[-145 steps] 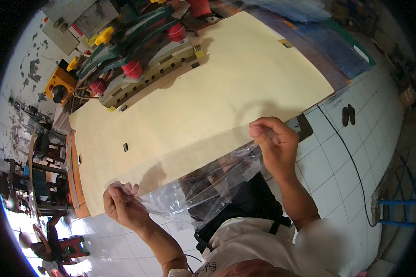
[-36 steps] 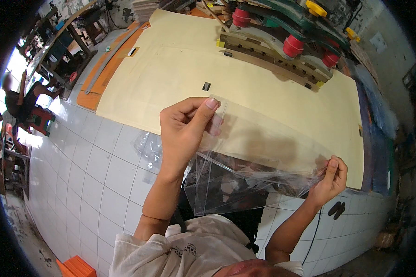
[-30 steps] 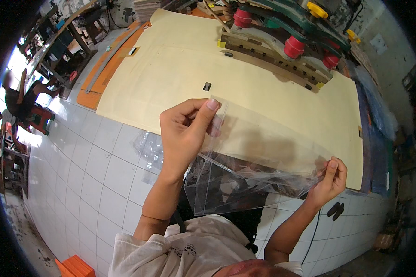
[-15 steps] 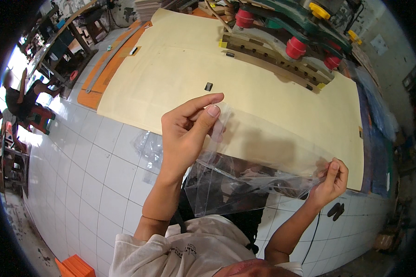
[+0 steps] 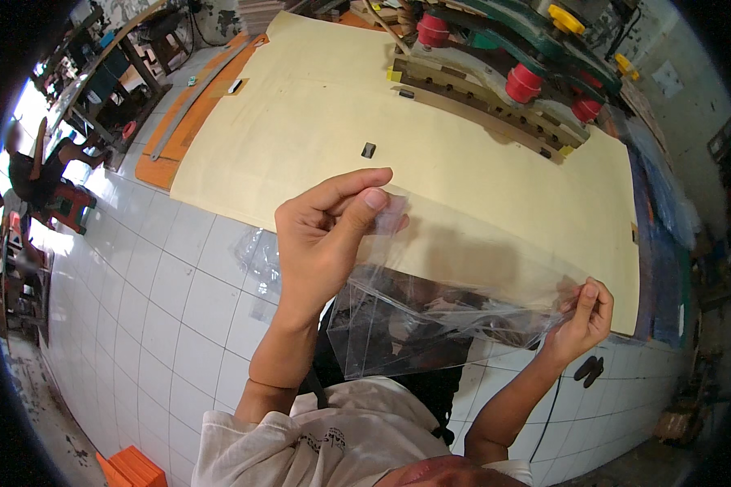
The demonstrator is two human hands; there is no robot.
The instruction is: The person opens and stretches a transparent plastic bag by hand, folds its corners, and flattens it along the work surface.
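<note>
A clear plastic sheet [image 5: 414, 329] is stretched between my two hands, with folds and creases in its hanging lower part. My left hand [image 5: 325, 235] pinches its left corner between thumb and fingers. At the other end, my right hand [image 5: 583, 321] grips the right edge, thumb on top. The sheet hangs over the near edge of a table covered with cream-coloured board [image 5: 300, 138]. A small black piece [image 5: 369, 150] lies on the board, just beyond my left hand.
At the far right of the board stands a green machine [image 5: 495, 40] with red cylinders and a long slotted bar [image 5: 479, 105]. A metal ruler [image 5: 199, 101] lies on the orange tabletop at left. Clear plastic [image 5: 260, 264] shows below the near edge. A person [image 5: 41, 170] sits far left.
My left hand has shifted slightly left, its fingers turning a little at the sheet's corner. My right hand has hardly moved and keeps its grip.
</note>
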